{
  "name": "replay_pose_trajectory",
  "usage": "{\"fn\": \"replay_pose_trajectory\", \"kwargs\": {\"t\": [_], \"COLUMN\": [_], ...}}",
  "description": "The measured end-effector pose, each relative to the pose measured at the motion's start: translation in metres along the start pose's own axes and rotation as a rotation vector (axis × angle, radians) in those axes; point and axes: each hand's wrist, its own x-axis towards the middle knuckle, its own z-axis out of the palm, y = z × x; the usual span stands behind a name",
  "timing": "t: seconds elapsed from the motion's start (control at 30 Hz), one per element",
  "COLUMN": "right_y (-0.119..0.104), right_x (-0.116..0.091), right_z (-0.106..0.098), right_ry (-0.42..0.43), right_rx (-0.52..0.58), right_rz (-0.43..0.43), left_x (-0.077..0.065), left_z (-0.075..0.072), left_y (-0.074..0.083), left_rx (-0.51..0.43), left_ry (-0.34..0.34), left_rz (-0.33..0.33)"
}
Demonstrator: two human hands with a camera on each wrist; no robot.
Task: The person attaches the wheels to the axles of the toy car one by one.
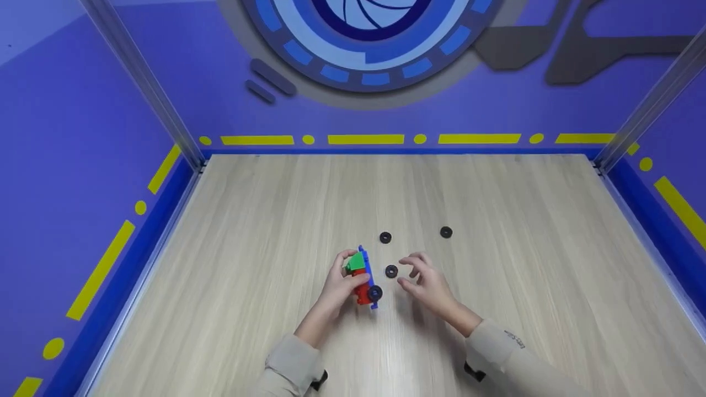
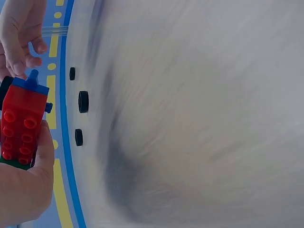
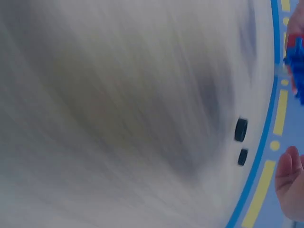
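My left hand [image 1: 339, 286] grips a toy block car tilted on its side. The car has a red studded brick [image 2: 21, 114], a green sloped block [image 1: 356, 262] and a blue base [image 1: 366, 263]. One black wheel [image 1: 374, 293] is mounted on the base, at the end closer to me. To the right, my right hand [image 1: 433, 286] holds nothing, its thumb and fingers spread apart and slightly bent. A loose black wheel [image 1: 391, 271] lies on the table between the car and my right fingertips.
Two more loose black wheels lie farther off on the wooden table [image 1: 265, 220], a near one [image 1: 385, 237] beyond the car and another [image 1: 446, 232] to its right. Blue panels with yellow marks [image 1: 365, 139] enclose the table at the back and sides.
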Motion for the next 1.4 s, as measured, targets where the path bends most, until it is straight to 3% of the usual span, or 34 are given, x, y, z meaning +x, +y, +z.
{"fn": "replay_pose_trajectory", "kwargs": {"t": [0.2, 0.5, 0.7, 1.13, 1.4], "right_y": [0.012, 0.025, 0.028, 0.030, 0.029], "right_x": [0.012, 0.021, 0.020, 0.023, 0.023], "right_z": [0.007, 0.019, 0.026, 0.038, 0.040], "right_ry": [-0.100, -0.164, -0.161, -0.195, -0.165], "right_rx": [0.099, 0.145, 0.116, -0.198, -0.233], "right_rz": [0.192, 0.364, 0.325, 0.335, 0.305], "left_x": [-0.004, -0.002, -0.001, -0.002, 0.011], "left_z": [-0.004, -0.008, -0.009, -0.006, -0.009], "left_y": [0.005, 0.003, 0.004, 0.008, -0.008], "left_rx": [0.038, 0.059, 0.056, 0.088, 0.064], "left_ry": [0.030, 0.042, 0.034, 0.031, 0.021], "left_rz": [0.001, -0.002, -0.002, -0.017, -0.013]}}
